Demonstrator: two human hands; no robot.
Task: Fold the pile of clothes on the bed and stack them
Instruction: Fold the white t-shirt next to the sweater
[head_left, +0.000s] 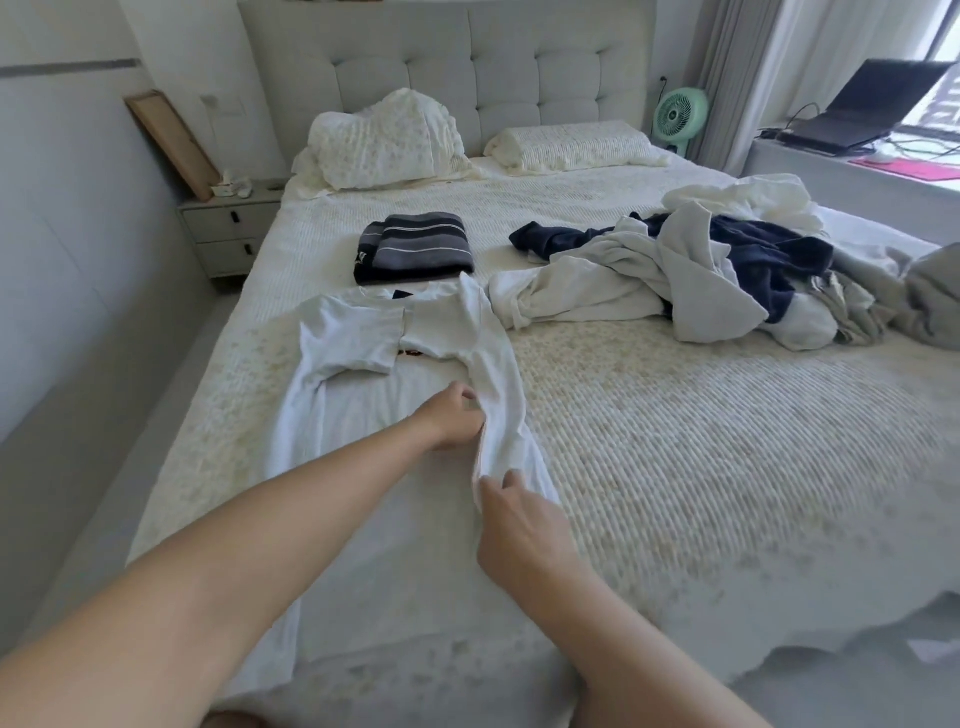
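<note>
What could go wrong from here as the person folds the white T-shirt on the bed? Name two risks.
1. Both the left hand and right hand pinch only the white T-shirt at its right edge, so the fold may land crooked.
2. The unfolded pile lies close by and may snag the sleeve.

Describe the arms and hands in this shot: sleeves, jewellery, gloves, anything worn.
Both forearms are bare as far as the frame shows them; no sleeve, cuff or glove is in view. The left hand and right hand are bare too. No watch, bracelet or ring shows on the visible sides of wrists and fingers. No tattoos or markings can be made out.
</note>
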